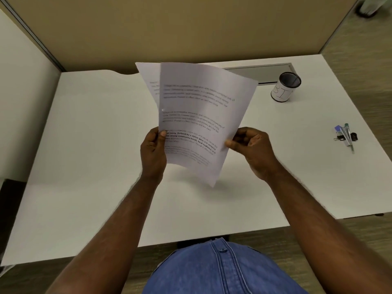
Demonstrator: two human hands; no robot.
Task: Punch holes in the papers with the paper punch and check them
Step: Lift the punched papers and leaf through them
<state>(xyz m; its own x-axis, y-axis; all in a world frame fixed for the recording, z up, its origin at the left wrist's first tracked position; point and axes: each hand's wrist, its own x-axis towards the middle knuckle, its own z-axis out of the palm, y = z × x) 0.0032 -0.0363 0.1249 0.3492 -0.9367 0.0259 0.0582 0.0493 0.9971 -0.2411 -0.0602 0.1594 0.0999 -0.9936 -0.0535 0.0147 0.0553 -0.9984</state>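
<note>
— Papers (201, 115) sit up in front of us, lifted clear of the white desk (89, 145) and tilted toward our eyes. What have we got hold of, exactly?

— We hold two printed sheets. Our left hand (153, 154) is closed on the lower left edge, thumb pressed on the front over the text, fingers wrapped behind. Our right hand (253, 151) pinches the lower right edge, thumb on the front, the other fingers curled behind the sheet.

— Are the sheets lined up?

— No. The back sheet (148, 81) pokes out at the upper left, fanned away from the front one. The front sheet bows a little, and its bottom right corner hangs free below our right hand.

— Do we see any holes?

— We see one small round mark (163, 110) near the left margin of the front sheet, about halfway up. It looks like a punched hole, though the blur keeps us from being sure.

— What else is on the desk?

— Far right, well apart from the papers, a mesh pen cup (286, 87) with a white label stands near a grey slot (258, 73) at the desk's back edge. Nearer the right edge lie some pens (345, 134) touching a black binder clip (353, 136). Beige partition walls (169, 28) close off the back and left. Our blue denim shirt (222, 270) shows at the bottom.
</note>
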